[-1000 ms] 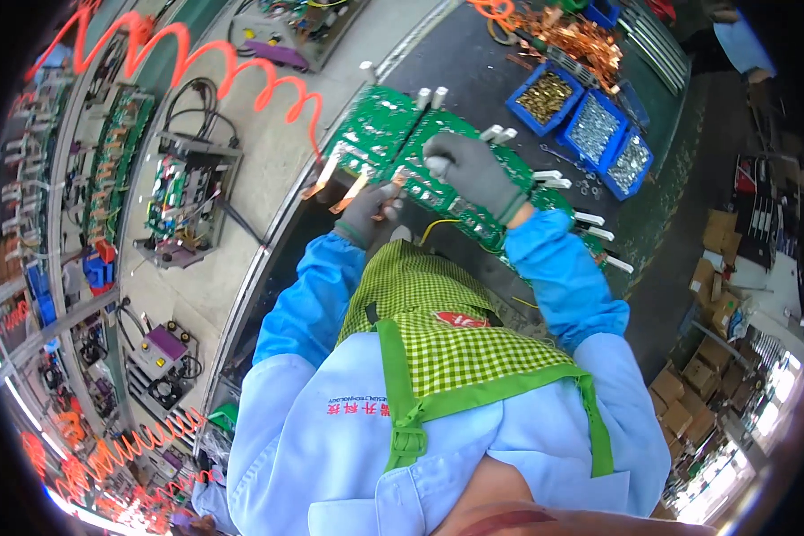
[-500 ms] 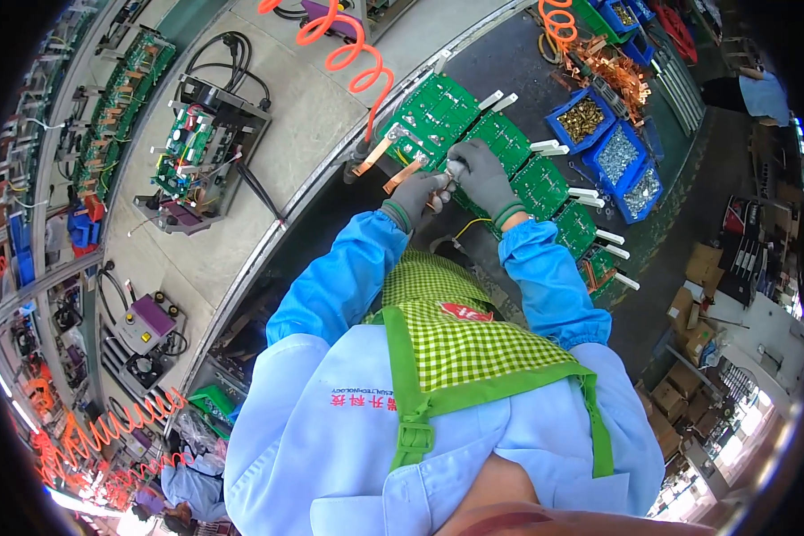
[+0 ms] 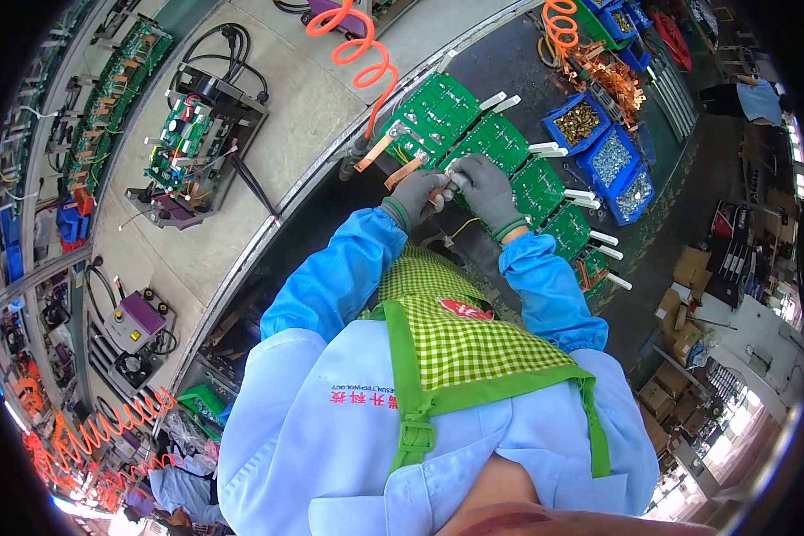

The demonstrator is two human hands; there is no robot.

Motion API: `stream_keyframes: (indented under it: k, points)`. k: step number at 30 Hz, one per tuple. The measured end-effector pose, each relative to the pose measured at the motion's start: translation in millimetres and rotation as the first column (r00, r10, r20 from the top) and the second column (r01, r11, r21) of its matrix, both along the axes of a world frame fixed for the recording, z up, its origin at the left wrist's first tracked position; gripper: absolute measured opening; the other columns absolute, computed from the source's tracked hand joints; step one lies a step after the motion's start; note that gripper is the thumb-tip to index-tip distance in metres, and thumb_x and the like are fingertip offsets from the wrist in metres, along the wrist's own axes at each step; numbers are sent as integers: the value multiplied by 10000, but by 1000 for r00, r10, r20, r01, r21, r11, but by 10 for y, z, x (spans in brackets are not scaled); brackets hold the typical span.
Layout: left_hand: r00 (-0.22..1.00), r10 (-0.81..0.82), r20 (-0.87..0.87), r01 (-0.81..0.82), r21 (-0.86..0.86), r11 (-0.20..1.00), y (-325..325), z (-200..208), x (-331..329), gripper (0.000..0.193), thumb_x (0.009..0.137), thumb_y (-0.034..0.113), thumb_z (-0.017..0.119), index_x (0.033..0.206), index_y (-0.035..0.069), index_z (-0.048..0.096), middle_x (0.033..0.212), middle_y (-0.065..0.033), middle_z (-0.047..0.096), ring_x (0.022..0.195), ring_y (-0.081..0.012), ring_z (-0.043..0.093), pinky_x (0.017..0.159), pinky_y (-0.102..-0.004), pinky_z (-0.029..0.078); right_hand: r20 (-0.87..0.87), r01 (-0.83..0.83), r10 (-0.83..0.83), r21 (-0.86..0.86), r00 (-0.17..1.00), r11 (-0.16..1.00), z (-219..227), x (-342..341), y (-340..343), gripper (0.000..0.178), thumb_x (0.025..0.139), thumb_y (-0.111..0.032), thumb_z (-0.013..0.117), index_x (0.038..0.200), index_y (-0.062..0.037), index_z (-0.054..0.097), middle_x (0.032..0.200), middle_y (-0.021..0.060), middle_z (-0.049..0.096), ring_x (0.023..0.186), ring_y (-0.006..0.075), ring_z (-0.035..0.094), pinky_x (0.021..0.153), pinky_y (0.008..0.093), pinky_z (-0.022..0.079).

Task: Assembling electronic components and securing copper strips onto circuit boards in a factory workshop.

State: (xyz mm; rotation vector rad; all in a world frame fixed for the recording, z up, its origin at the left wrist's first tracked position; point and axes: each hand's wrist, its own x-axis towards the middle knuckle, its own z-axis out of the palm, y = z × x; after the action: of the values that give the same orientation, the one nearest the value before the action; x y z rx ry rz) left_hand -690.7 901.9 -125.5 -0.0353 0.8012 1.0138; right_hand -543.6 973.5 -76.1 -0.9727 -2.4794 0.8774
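Observation:
My left hand (image 3: 415,196), in a grey glove with a green cuff, is closed with its fingertips pinched together. My right hand (image 3: 485,189), gloved the same way, is closed too, and its fingertips meet those of the left. Whatever lies between them is too small and covered to name. Both hands are over the near edge of a row of green circuit boards (image 3: 435,112). Two copper strips, one longer (image 3: 375,152) and one by my left hand (image 3: 404,173), stick out from the first board. A yellow wire (image 3: 466,226) shows below my right hand.
White posts (image 3: 548,150) stick out along the boards' far side. Blue bins hold brass-coloured screws (image 3: 578,122) and silver fasteners (image 3: 611,159). Copper pieces (image 3: 618,85) are heaped behind. An orange coiled hose (image 3: 380,71) hangs at the left, beside a conveyor with a circuit assembly (image 3: 183,156).
My hands stay together at the boards' near edge, with the right fingers shifted slightly. The orange hose has swung a little to the right. The view has moved slightly.

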Motion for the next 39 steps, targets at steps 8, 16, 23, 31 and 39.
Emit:
stream_keyframes:
  k: [8,16,23,31,39]
  points:
    - [1000,1,-23,-1,-9,1000,-3,49,4,173,867,99,495,965,-35,544,828,-82,577,665,-103,540,452,-144,431,10,104,-104,-25,995,994,3,-26,15,116,763,-126,613,853,-57,588,848,92,578,782,262,586,681,333,474]
    - [997,-22,-74,25,30,999,-10,11,13,174,873,99,492,974,-32,545,824,-73,587,645,-90,535,451,-143,429,10,-27,27,22,1000,999,4,19,41,125,760,-124,612,872,-71,597,897,85,572,835,266,576,699,343,472]
    - [996,-15,-87,17,29,999,-6,21,22,138,873,90,494,955,-8,546,808,-60,573,623,-70,525,469,-138,430,72,17,-17,0,997,1000,68,-38,31,148,776,-165,602,896,-78,607,925,100,561,851,285,572,714,360,471]
    - [985,-55,-163,72,103,992,-46,-104,14,157,862,79,504,977,-11,560,827,-57,585,667,-70,546,492,-145,442,101,75,-81,63,992,995,-36,-61,-14,145,781,-205,604,868,-88,603,908,114,551,818,298,569,681,375,468]
    - [960,-58,-274,98,133,986,-60,-5,17,159,850,94,512,952,-11,572,738,-46,577,537,-48,499,467,-160,402,71,283,-284,36,956,959,-47,-177,-119,181,761,-253,632,826,-92,583,868,112,549,751,302,570,629,391,468]
